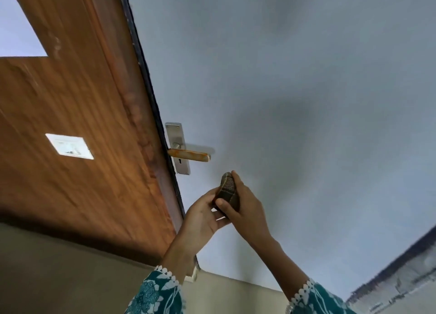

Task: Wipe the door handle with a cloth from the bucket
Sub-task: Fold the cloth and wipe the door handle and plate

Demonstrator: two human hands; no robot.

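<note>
A rust-stained lever door handle [188, 155] juts from a silver lock plate [177, 134] on the pale blue-grey door [283, 89]. Just below and right of the handle, both hands hold a wadded brownish checked cloth [228, 189]. My right hand [245, 203] wraps the cloth from the right, thumb across its front. My left hand [203, 214] pinches its lower left side. The cloth is apart from the handle, a short gap below its tip. No bucket is in view.
A brown wooden door frame [89, 125] runs diagonally at the left, with a white switch plate [69, 146] on it. The beige floor [59, 273] lies below. A grey ledge [401, 283] shows at the bottom right. Teal patterned sleeves cover both forearms.
</note>
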